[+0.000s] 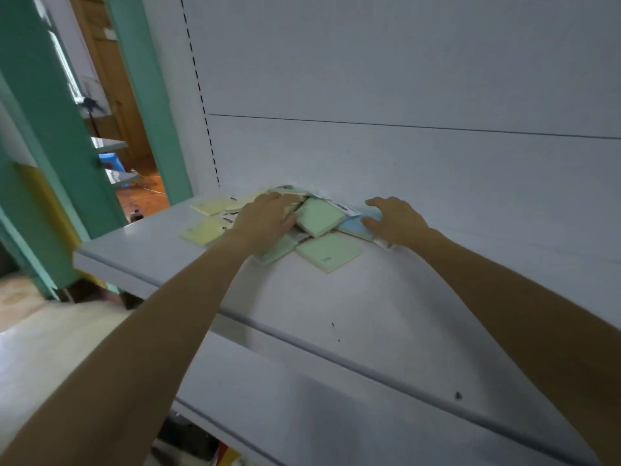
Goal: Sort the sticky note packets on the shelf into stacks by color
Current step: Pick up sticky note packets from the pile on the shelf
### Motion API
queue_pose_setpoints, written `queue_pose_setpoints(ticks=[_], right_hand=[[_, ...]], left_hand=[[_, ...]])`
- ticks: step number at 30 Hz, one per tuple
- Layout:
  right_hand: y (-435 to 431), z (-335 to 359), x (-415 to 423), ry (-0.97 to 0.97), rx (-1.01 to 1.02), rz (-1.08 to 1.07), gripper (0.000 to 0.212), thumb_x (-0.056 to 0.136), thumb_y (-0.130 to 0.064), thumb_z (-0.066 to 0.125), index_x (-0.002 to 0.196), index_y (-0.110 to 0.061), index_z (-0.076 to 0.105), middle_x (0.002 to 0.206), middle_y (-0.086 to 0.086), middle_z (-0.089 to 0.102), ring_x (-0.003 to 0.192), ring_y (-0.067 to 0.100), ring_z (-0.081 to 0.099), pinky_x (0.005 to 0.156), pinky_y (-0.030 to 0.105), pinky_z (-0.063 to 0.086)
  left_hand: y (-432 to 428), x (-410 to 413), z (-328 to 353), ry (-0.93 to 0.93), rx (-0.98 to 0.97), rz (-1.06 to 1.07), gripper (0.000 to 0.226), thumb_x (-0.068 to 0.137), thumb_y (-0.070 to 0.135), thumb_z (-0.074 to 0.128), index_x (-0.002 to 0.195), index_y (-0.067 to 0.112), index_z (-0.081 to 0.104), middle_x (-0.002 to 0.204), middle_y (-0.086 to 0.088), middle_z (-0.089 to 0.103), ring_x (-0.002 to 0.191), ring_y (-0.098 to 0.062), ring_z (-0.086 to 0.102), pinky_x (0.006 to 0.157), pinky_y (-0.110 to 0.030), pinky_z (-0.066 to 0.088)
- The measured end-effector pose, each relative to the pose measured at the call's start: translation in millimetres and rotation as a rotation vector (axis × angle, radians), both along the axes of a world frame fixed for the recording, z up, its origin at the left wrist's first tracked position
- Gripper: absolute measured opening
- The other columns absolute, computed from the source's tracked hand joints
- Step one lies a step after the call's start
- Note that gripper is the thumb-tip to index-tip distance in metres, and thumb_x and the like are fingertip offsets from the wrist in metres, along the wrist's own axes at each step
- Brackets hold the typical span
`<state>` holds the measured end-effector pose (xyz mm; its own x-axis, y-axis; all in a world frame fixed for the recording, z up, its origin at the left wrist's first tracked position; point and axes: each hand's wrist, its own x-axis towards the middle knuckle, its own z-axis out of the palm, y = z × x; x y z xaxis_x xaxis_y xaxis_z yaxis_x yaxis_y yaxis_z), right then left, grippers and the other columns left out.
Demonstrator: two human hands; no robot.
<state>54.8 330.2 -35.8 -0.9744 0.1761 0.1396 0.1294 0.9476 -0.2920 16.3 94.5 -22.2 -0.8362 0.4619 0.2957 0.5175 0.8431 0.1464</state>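
A loose heap of sticky note packets lies at the back of a white shelf [386,297]. Yellow packets [201,230] lie at the left, green packets [319,218] in the middle, and a blue packet [353,225] at the right. A green packet [327,252] lies flat nearest the front. My left hand [265,216] rests palm down on the heap between the yellow and green packets, fingers spread. My right hand [396,220] touches the blue packet's right edge with fingers curled over it. Whether it grips the packet is unclear.
The shelf's front edge [141,274] runs diagonally, with a lower shelf [336,415] beneath it. A white back panel [403,95] stands behind the heap. To the left are a teal door frame [148,95] and a room with a wooden floor.
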Motion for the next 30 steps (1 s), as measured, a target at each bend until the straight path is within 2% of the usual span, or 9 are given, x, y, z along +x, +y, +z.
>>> queue_pose_setpoints(ticks=[5, 10, 12, 18, 21, 23, 26, 28, 30], right_hand=[[8, 0, -24, -0.181, -0.132, -0.087, 0.075, 0.084, -0.049, 0.056, 0.142, -0.015, 0.024, 0.144, 0.012, 0.039, 0.124, 0.031, 0.047, 0.105, 0.037, 0.038], [14, 2, -25, -0.203, -0.081, -0.221, 0.081, 0.072, -0.064, 0.059, 0.13, -0.012, 0.039, 0.133, 0.01, 0.05, 0.12, 0.028, 0.049, 0.096, 0.034, 0.038], [15, 4, -19, -0.213, -0.092, -0.276, 0.077, 0.075, -0.06, 0.059, 0.13, -0.01, 0.041, 0.136, 0.01, 0.048, 0.124, 0.028, 0.046, 0.102, 0.033, 0.034], [15, 5, 0, -0.068, -0.312, -0.192, 0.076, 0.078, -0.023, 0.071, 0.142, -0.017, 0.029, 0.149, 0.008, 0.032, 0.133, 0.024, 0.037, 0.11, 0.032, 0.028], [14, 1, 8, 0.02, -0.211, -0.263, 0.076, 0.081, -0.027, 0.066, 0.144, -0.015, 0.025, 0.155, 0.012, 0.013, 0.142, 0.027, 0.019, 0.114, 0.036, 0.022], [11, -2, 12, 0.055, -0.125, -0.433, 0.074, 0.08, -0.046, 0.062, 0.14, -0.016, 0.03, 0.15, 0.015, 0.019, 0.135, 0.036, 0.027, 0.109, 0.043, 0.028], [7, -8, 10, -0.134, -0.082, -0.547, 0.084, 0.067, -0.077, 0.049, 0.12, -0.011, 0.052, 0.13, 0.015, 0.048, 0.122, 0.036, 0.042, 0.099, 0.043, 0.036], [4, -12, 6, -0.2, -0.095, -0.49, 0.077, 0.069, -0.074, 0.05, 0.111, -0.01, 0.057, 0.122, 0.014, 0.056, 0.119, 0.035, 0.046, 0.093, 0.039, 0.036], [3, -10, 7, -0.169, -0.157, -0.409, 0.058, 0.081, -0.054, 0.055, 0.121, -0.011, 0.054, 0.129, 0.011, 0.054, 0.124, 0.031, 0.044, 0.102, 0.037, 0.032]], left_hand=[[27, -38, -3, -0.022, -0.125, -0.037, 0.058, 0.085, 0.056, 0.045, 0.133, 0.024, 0.042, 0.132, -0.008, 0.055, 0.121, -0.029, 0.05, 0.096, -0.041, 0.041], [39, -47, 5, -0.096, -0.138, -0.092, 0.068, 0.08, 0.059, 0.054, 0.131, 0.016, 0.04, 0.128, -0.014, 0.054, 0.117, -0.03, 0.052, 0.089, -0.039, 0.044], [39, -50, 6, -0.141, -0.086, -0.123, 0.071, 0.076, 0.058, 0.06, 0.128, 0.013, 0.041, 0.124, -0.015, 0.055, 0.114, -0.03, 0.052, 0.087, -0.039, 0.044], [39, -57, 7, -0.346, 0.156, -0.281, 0.08, 0.072, 0.033, 0.075, 0.139, 0.025, 0.032, 0.135, -0.017, 0.041, 0.125, -0.031, 0.041, 0.095, -0.034, 0.037], [39, -59, 9, -0.4, 0.201, -0.358, 0.067, 0.081, 0.014, 0.065, 0.139, 0.027, 0.034, 0.141, -0.012, 0.042, 0.127, -0.028, 0.042, 0.101, -0.033, 0.037], [40, -59, 10, -0.393, 0.272, -0.375, 0.057, 0.084, 0.005, 0.054, 0.136, 0.024, 0.041, 0.141, -0.01, 0.044, 0.126, -0.028, 0.044, 0.1, -0.031, 0.038], [45, -57, 11, -0.354, 0.388, -0.401, 0.052, 0.085, -0.002, 0.044, 0.132, 0.02, 0.046, 0.136, -0.012, 0.048, 0.12, -0.031, 0.049, 0.085, -0.025, 0.038], [49, -56, 11, -0.363, 0.505, -0.393, 0.052, 0.085, -0.004, 0.04, 0.131, 0.019, 0.047, 0.13, -0.014, 0.05, 0.112, -0.033, 0.053, 0.077, -0.024, 0.037], [53, -56, 11, -0.38, 0.628, -0.381, 0.052, 0.084, -0.006, 0.039, 0.13, 0.018, 0.048, 0.12, -0.013, 0.052, 0.096, -0.032, 0.056, 0.068, -0.023, 0.042]])
